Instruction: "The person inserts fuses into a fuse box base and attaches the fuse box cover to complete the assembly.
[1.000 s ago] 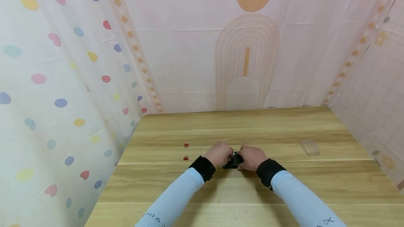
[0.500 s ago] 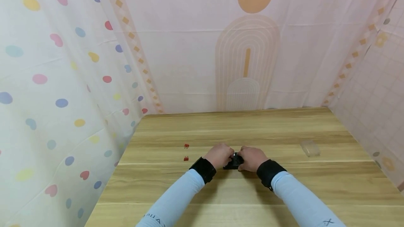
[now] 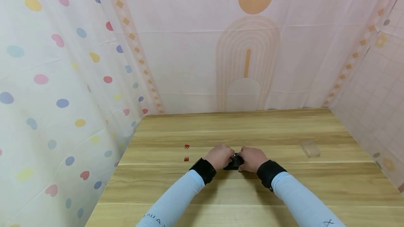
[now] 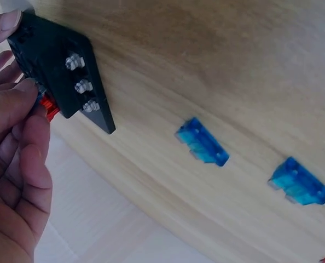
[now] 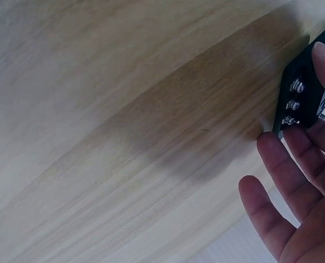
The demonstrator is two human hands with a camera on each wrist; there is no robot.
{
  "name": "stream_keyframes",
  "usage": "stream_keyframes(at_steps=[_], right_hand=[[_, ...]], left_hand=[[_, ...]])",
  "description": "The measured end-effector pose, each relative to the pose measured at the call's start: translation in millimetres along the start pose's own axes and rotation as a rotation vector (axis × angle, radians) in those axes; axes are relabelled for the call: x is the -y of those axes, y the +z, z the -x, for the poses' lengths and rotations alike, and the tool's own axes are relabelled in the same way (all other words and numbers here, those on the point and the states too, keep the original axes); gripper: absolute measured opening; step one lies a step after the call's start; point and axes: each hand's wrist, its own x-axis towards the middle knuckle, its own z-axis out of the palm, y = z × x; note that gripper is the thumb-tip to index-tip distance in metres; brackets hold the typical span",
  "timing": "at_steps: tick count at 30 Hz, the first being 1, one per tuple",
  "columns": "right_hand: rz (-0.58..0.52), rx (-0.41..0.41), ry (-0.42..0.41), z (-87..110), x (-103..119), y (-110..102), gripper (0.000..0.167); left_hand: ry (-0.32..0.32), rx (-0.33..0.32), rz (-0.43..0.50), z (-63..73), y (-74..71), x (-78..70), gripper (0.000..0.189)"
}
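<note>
A black fuse block (image 3: 233,163) with a row of metal screws lies on the wooden table between both hands. At the block's fuse side, my left hand (image 3: 219,156) pinches a small blue piece, apparently a blade fuse (image 4: 39,99), mostly hidden by the thumb and fingers. Right beside those fingertips a red blade fuse (image 4: 51,108) shows at the block. My right hand (image 3: 253,158) steadies the block from the other side, thumb on top and fingers along its edge. Whether the blue fuse sits in a slot is hidden.
Two blue blade fuses (image 4: 204,143) lie on the table near the block in the left wrist view. Two red blade fuses (image 3: 186,159) are to the left in the head view. A clear plastic cover (image 3: 310,149) lies at the right. Curtains (image 3: 186,62) hang behind the table.
Both hands stay at the fuse block with almost no visible movement. The whole head view has shifted very slightly downward.
</note>
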Motion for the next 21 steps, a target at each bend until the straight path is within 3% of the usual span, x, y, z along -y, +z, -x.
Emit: stream_keyframes(at_steps=[15, 21], right_hand=[[-0.026, 0.006, 0.008, 0.2, 1.1, -0.9, 0.033], [-0.016, 0.008, 0.019, -1.0, 0.2, 1.0, 0.034]], left_hand=[[-0.007, 0.049, 0.056, 0.8, -2.7, 1.2, 0.013], [-0.005, 0.053, 0.031, 1.5, -5.7, 0.5, 0.011]])
